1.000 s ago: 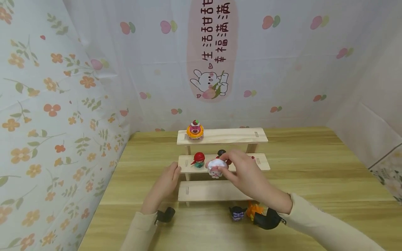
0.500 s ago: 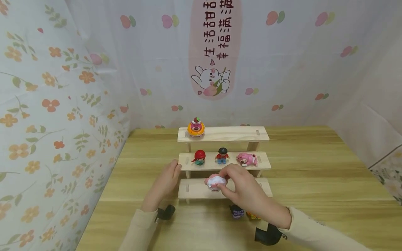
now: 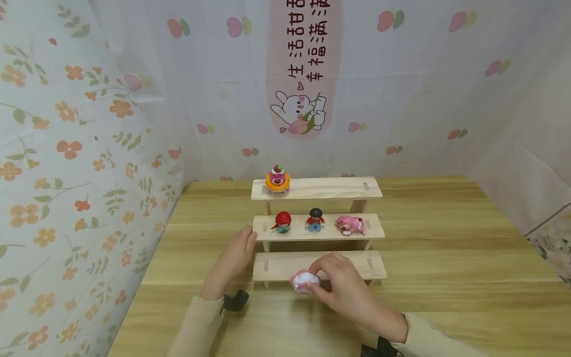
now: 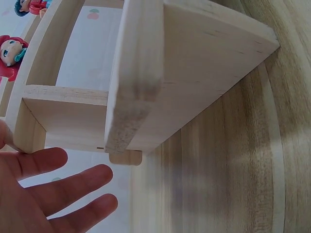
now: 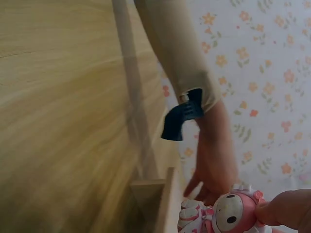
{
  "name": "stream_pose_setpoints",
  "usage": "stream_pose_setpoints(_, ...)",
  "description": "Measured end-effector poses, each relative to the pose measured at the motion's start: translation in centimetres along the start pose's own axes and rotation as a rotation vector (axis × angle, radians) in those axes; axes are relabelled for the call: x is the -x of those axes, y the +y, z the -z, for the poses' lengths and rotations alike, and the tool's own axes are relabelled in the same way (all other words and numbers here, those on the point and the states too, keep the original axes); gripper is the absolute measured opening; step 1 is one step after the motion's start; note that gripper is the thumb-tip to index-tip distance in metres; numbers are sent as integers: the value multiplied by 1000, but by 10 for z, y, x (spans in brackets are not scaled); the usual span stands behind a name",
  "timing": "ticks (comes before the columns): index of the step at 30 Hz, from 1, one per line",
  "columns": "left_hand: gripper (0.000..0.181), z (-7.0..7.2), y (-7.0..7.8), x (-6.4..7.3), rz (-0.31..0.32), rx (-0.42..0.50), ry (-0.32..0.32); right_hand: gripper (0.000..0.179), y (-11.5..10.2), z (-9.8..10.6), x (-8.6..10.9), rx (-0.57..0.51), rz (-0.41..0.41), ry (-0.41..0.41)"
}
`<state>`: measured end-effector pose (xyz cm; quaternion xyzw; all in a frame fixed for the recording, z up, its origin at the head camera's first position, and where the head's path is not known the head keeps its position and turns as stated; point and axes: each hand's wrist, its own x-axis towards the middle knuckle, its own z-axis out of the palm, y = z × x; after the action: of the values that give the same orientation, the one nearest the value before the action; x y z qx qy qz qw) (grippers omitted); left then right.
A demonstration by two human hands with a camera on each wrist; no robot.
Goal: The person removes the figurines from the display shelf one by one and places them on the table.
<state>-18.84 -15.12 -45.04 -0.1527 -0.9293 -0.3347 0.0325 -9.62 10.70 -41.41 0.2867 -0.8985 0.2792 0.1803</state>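
My right hand pinches a small pink-and-white figurine between thumb and fingers, at the front edge of the lowest step. In the right wrist view, the figurine lies sideways, showing its pink hood, white face and dark eyes. My left hand holds the left end of the middle step of a wooden display shelf. In the left wrist view, the shelf's edge sits against a fingertip and the other fingers spread straight below it.
On the middle step stand a red-haired figurine, a black-capped figurine and a pink bear figurine. An orange-ringed figurine tops the upper step. Floral cloth hangs at the left of the wooden table.
My right hand has lowered the pink-and-white figurine from in front of the middle step to the lowest step's front edge. My left hand stays put. The two figurines in front are now covered.
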Motion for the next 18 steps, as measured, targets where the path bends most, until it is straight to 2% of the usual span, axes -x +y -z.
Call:
stream_pose_setpoints(3,16,2,-1,1,-5,0,1,28,1,-8,6,3,-25,-13)
stream_pose_setpoints(9,16,0,0,0,-8,15,3,23,7,-20,20,6,-138,-101)
stream_pose_setpoints(18,16,0,0,1,4,15,-1,25,14,-32,30,83,-113,-99)
